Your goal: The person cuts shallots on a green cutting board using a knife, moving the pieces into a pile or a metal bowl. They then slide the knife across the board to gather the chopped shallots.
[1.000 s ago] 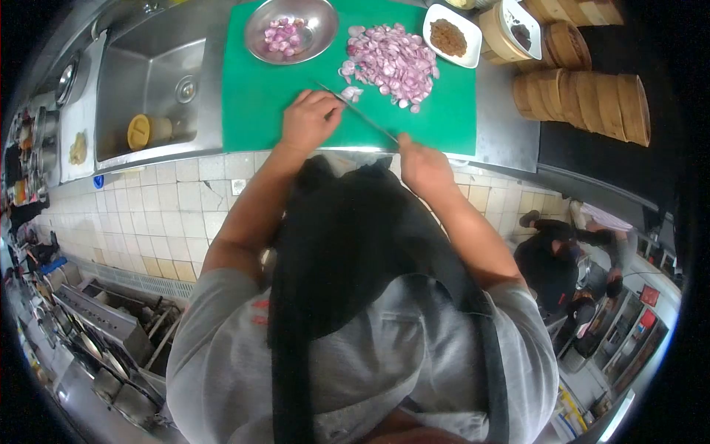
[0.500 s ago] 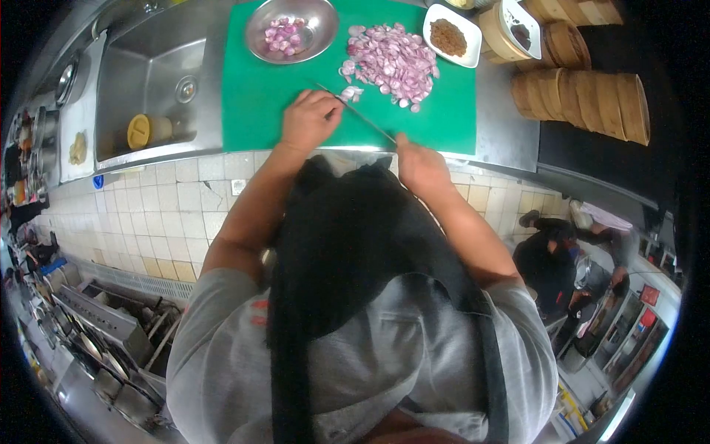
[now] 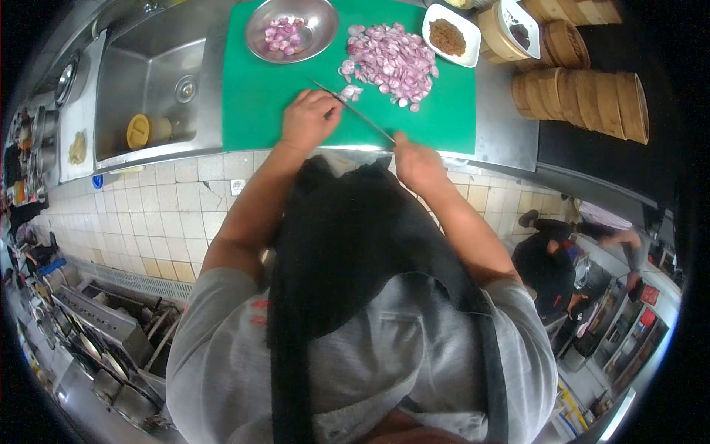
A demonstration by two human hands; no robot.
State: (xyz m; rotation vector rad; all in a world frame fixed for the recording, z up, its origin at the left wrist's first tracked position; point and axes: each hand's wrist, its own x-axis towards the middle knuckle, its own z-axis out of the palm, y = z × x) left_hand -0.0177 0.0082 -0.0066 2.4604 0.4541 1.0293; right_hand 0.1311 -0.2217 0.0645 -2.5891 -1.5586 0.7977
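My right hand (image 3: 419,164) is closed round the handle of a knife (image 3: 362,116), whose blade slants up and left across the green cutting board (image 3: 251,111). Close beside the blade, my left hand (image 3: 310,118) rests on the board with its fingers curled together; what they grip, if anything, is hidden. A few pale slices (image 3: 350,92) lie just past the blade. Farther back spreads a pile of sliced shallots (image 3: 392,63). At the board's upper left stands a metal bowl (image 3: 322,31) with several peeled shallots (image 3: 285,35) in it.
Left of the board is a steel sink (image 3: 148,74) holding a yellow-lidded container (image 3: 148,131). A white dish (image 3: 451,35) of brown crumbly food sits at the back right, near bamboo steamers (image 3: 580,103). Behind on the right, co-workers (image 3: 547,266) bend over a work area.
The knife tip and my right hand have shifted very slightly left. My left hand stays almost in place. The co-workers at the right have moved their arms.
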